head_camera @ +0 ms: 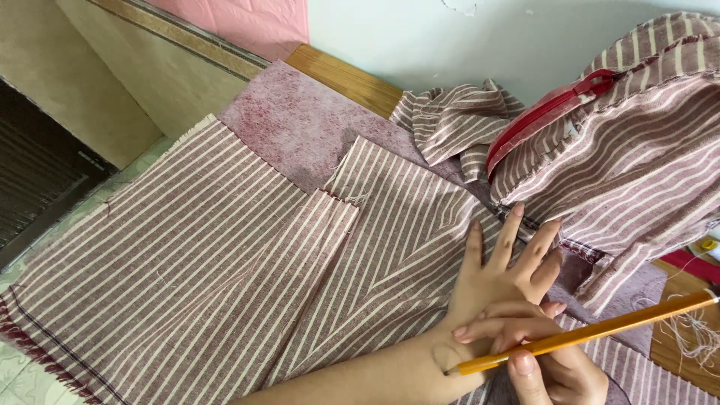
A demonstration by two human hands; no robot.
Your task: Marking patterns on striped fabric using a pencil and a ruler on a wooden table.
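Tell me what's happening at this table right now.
A person is working on striped maroon-and-white fabric spread flat over a table. The left hand lies flat on the cloth with fingers spread, pressing it down. The right hand holds a yellow pencil, its tip pointing left, close to the left wrist. More of the same striped cloth is bunched at the upper right, with a red zipper sewn into it. Loose white thread lies at the right edge.
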